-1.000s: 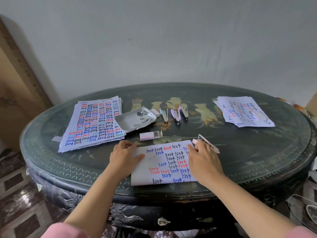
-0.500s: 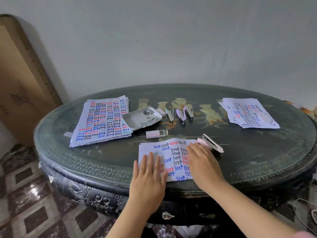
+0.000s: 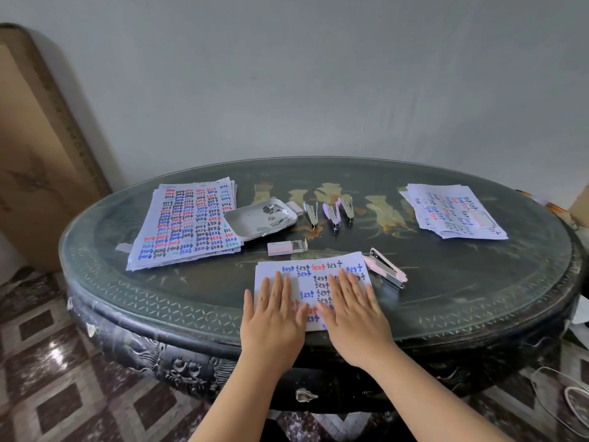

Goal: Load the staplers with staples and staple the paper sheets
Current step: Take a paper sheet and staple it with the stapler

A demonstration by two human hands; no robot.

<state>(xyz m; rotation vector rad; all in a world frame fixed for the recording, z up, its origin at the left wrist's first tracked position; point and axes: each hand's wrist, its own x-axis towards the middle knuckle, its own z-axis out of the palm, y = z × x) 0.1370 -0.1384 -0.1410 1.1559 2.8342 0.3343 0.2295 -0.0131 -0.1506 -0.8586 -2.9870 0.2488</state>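
Hands first, as they are nearest to me: my left hand (image 3: pixel 274 317) and my right hand (image 3: pixel 353 314) both lie flat on the paper sheets (image 3: pixel 318 275). The fingers are straight and a little spread, the palms press down, and neither hand holds anything.

This is what has changed. 1 second ago my right hand was at the far right corner of the sheets, on the pink stapler (image 3: pixel 385 272), and my left hand rested only on their left edge. 0.5 seconds ago the left hand was already flat on them. Now the right hand has left the stapler too. The stapler lies alone just beside that far right corner, its top arm lifted.

I judge that I am smoothing or squaring these sheets. I cannot see from here if a staple is already in the corner.

Just beyond the sheets, to the left, lies the small staple box (image 3: pixel 287 247), partly slid open. Farther beyond are the white tray (image 3: pixel 251 238) with loose staples and 3 more staplers (image 3: pixel 333 215) in a row. Far left of the sheets is the big paper stack (image 3: pixel 185 224), and far right of them is the smaller pile (image 3: pixel 452 212).
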